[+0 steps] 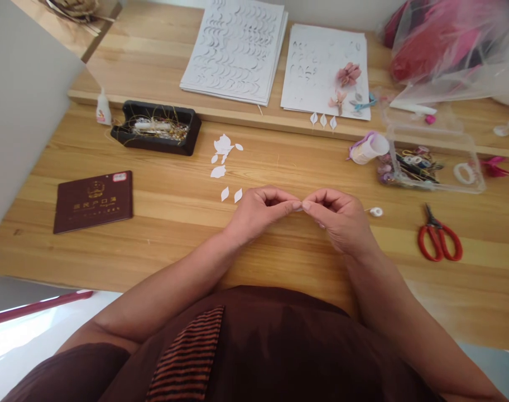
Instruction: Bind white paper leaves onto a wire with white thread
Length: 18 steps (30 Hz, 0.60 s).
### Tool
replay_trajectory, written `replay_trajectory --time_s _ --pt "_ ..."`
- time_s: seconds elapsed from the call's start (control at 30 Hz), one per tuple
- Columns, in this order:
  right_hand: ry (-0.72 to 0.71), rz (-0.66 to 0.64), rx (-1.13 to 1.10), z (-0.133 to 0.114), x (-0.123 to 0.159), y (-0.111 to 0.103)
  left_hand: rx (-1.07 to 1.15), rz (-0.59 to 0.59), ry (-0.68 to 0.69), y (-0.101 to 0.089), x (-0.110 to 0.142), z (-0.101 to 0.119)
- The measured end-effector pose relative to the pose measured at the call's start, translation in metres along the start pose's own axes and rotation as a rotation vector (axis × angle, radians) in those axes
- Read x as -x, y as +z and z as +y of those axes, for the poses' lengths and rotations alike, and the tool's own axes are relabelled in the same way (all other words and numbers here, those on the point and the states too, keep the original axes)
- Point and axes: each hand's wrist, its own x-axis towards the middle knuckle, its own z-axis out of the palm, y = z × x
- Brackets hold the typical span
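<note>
My left hand (pixel 263 209) and my right hand (pixel 336 215) meet above the wooden table, thumbs and forefingers pinched close together. Between the fingertips a small pale piece (pixel 297 206) shows; most of it is hidden, so I cannot tell its kind. Both hands are closed on it or right beside it. Left of my left hand lie two white leaf-shaped cutouts (pixel 225 194), with more white petal-shaped cutouts (pixel 223 146) further back. A small white thread spool (pixel 376 212) rests just past my right hand, a bit of thread leading from it toward the hand.
Red-handled scissors (pixel 440 240) lie at right, behind them an open clear box (pixel 467 151) of spools. A dark red booklet (pixel 93 202), black tray (pixel 191 131) and white glue bottle (pixel 103 109) are at left. Paper stacks (pixel 238 50) and three leaf pieces (pixel 323 120) occupy the raised shelf.
</note>
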Motion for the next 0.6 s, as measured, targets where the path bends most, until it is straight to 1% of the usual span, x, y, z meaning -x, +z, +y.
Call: replay_trajectory --time_s 0.17,0.37,0.53,0.6 --pt "-0.004 0.013 0.015 0.0000 0.0002 0.0011 0.044 -0.002 -0.035 0.0013 -0.0001 0.0017" --pt "0.001 0.036 0.036 0.0034 0.0015 0.0017 -0.032 0.012 -0.020 0.0024 0.0004 0.0029" --pt "-0.039 0.069 0.090 0.0039 0.0032 0.0037 -0.011 0.015 -0.030 0.0038 0.0015 0.0032" --pt "-0.051 0.056 0.090 0.0038 0.0031 0.0036 -0.009 0.016 -0.027 0.0039 0.0015 0.0033"
